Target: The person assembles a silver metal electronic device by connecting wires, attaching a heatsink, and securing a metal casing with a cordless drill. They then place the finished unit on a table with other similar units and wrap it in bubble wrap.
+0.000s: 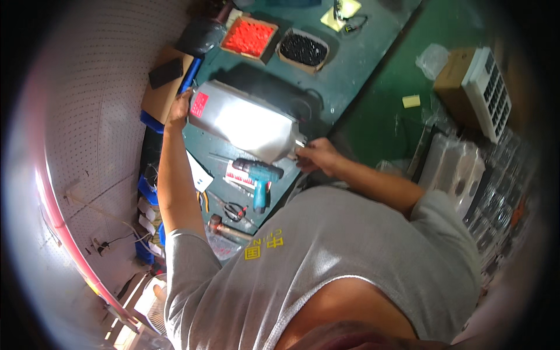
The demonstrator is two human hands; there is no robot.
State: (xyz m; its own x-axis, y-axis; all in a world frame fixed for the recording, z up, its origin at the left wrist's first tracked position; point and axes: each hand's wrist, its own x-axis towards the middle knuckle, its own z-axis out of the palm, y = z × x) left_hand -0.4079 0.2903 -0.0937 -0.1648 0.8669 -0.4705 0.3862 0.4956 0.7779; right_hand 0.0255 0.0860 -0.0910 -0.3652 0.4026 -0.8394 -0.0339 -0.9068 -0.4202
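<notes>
White pegboard wall (99,87) runs along the left; green worktop (361,52) beside it, green floor to the right. At the worktop's left edge, a cardboard box (158,96) w/ a dark flat thing on top. Left hand (179,111) is closed on the left end of the silver metal housing (242,119), right by its red label (199,104). Housing lies tilted across the worktop's middle, spanning btwn both hands. Below it, nr the front edge: teal cordless drill (259,178), scissors (234,210). Far edge: tray of red parts (249,37), then tray of black parts (303,49). Right hand (315,156) grips the housing's narrow right end, fingers curled. Far right on the floor: brown box (455,73) & white grille (489,90).
</notes>
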